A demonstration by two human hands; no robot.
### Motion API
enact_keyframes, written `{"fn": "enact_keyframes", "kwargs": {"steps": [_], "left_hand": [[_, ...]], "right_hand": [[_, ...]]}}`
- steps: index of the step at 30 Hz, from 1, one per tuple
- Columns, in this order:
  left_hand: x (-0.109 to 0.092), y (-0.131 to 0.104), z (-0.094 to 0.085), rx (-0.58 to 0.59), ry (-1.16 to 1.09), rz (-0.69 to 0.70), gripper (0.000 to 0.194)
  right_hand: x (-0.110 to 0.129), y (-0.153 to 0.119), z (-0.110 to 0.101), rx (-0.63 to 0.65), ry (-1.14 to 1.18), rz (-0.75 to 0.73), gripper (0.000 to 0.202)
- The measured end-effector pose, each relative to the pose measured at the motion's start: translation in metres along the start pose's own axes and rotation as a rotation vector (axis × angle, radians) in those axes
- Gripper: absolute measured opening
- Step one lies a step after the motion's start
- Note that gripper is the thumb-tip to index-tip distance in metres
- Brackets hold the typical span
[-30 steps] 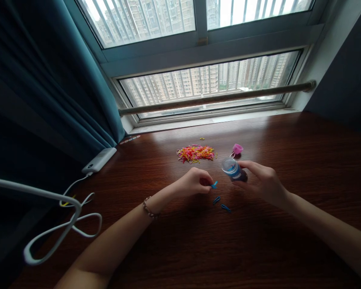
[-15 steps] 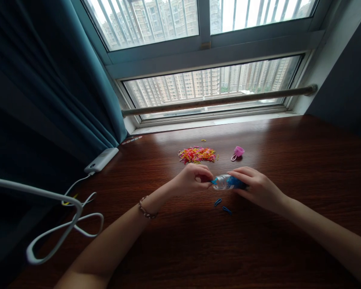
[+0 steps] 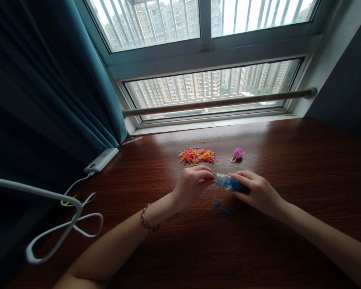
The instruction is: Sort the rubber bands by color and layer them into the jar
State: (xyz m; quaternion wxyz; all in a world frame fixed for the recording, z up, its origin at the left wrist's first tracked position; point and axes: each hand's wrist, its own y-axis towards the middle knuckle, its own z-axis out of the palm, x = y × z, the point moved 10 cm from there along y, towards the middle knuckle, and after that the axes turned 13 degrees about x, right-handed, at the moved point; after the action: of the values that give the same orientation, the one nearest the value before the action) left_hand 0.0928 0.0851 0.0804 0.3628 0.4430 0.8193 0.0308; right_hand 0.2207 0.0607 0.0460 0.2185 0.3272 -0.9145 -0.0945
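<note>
Left hand (image 3: 191, 184): fingertips drawn together right at the mouth of a small clear bottle (image 3: 224, 181); whether anything is pinched between them cannot be told, the tips and the bottle's opening covering one another. Right hand (image 3: 258, 190): partly closed, thumb on the near side and fingers on the far side, gripping the bottle toward its base; that end is mostly hidden by the hand and falls into shadow. Both forearms run out of the picture at the lower edge and right side. Unclear whether the bottle touches the table (image 3: 180, 249) or is held just above it. Bottle itself: near the middle of the table, between the two hands, tipped on its side, mouth toward the left hand; see-through and glinting at the neck, bright blue farther along, with a pale patch midway. The blue contents blur together; single pieces can't be counted. Nearer the wearer, two loose blue bands (image 3: 217, 204) lie on the wood, narrow loops, apart from each other. Beyond the left hand, a heap of bands (image 3: 197, 155) in pink, orange, red and yellow, too tangled to separate. Right of it, a pink cap (image 3: 238, 153) with a pale loop attached. White cable (image 3: 54, 192) at left, cut off by the frame edge.
</note>
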Motion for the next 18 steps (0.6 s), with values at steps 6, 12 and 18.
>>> {"fn": "enact_keyframes", "kwargs": {"steps": [6,12,18], "left_hand": [[-0.003,0.004,-0.005,-0.02,0.056,-0.002,0.013],[0.02,-0.002,0.027,0.268,0.147,-0.269,0.012],[0.027,-0.024,0.084,0.633,0.22,-0.303,0.005]], "right_hand": [[-0.002,0.0,-0.002,-0.013,0.005,0.015,0.04],[-0.027,-0.007,-0.027,-0.221,0.035,0.164,0.035],[-0.03,-0.007,-0.028,-0.224,0.044,0.181,0.034]]}}
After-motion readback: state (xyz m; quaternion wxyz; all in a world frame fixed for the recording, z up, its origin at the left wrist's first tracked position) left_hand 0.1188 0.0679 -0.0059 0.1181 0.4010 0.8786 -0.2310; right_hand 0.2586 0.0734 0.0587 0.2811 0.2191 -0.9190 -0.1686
